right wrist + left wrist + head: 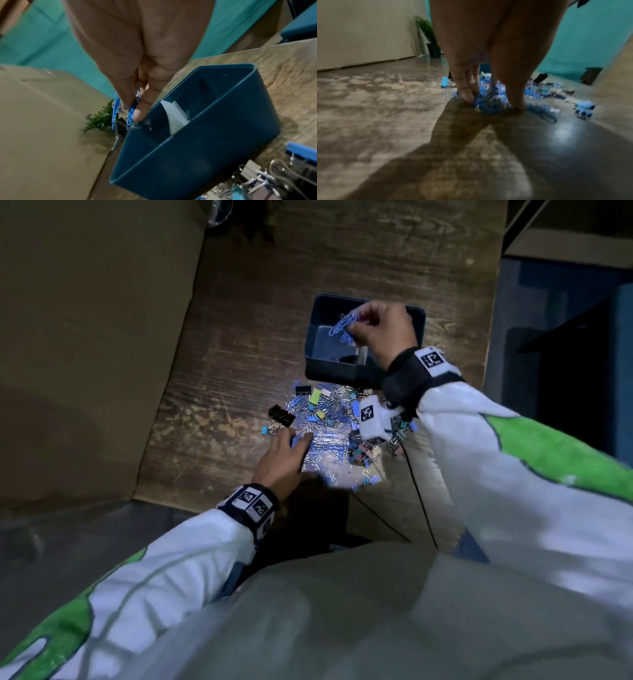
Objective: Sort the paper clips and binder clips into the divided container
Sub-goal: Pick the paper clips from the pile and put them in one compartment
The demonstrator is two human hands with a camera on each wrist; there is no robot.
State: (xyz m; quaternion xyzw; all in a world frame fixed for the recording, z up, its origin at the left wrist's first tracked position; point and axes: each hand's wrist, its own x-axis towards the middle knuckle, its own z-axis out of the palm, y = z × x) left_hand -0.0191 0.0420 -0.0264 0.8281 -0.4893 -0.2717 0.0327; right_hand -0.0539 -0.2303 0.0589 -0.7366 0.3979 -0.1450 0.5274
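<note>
Right hand: the right hand (380,332) hovers over the dark blue divided container (317,361), thumb and fingertips pinching a small bunch of blue paper clips (343,324).
Left hand: the left hand (282,462) is down on the mixed clip pile (337,424), straight fingers touching paper clips; nothing looks gripped.
Container: it stands on the wooden table (239,344), just beyond the pile, with a white divider (174,117) inside.
Doing it well: probably lower the bunch inside one compartment before letting go, so tangled clips do not snag fingers or spill across the divider.
</note>
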